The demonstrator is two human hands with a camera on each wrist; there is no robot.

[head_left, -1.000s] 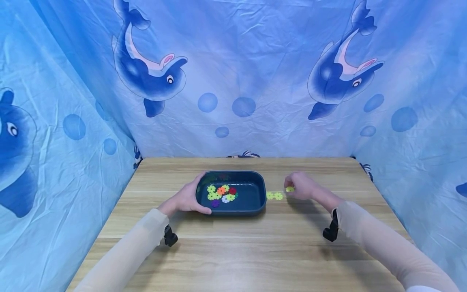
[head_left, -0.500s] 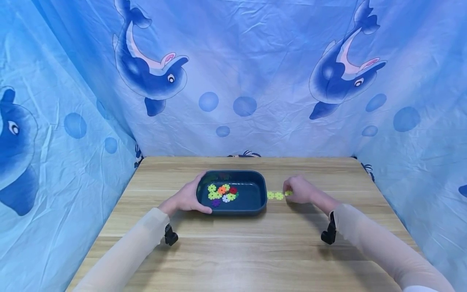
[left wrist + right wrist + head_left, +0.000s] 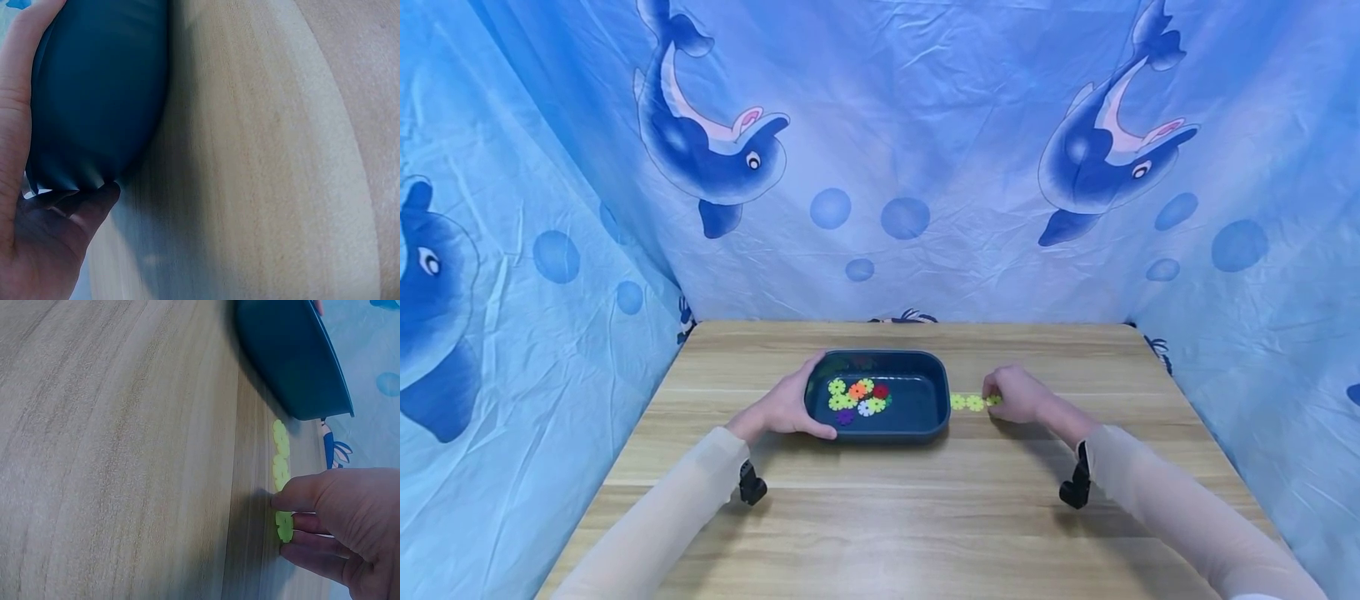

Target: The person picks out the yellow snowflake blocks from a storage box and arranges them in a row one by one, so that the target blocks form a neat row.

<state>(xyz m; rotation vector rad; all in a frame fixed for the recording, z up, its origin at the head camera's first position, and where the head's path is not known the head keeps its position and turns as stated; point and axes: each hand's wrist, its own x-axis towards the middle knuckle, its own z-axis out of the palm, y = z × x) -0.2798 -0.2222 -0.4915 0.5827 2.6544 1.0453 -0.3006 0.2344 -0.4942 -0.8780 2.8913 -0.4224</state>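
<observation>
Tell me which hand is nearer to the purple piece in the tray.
Left. The left hand grips the tray at its left end, left of the purple piece; the right hand is right of the tray, at the yellow-green pieces.

And up beyond the far edge of the wood-grain worktop (image 3: 880, 517), over a creased blue backdrop (image 3: 955, 92), past two printed dolphins (image 3: 688, 150) and bubbles (image 3: 905, 218), to another dolphin (image 3: 433, 342) beyond the left edge!
</observation>
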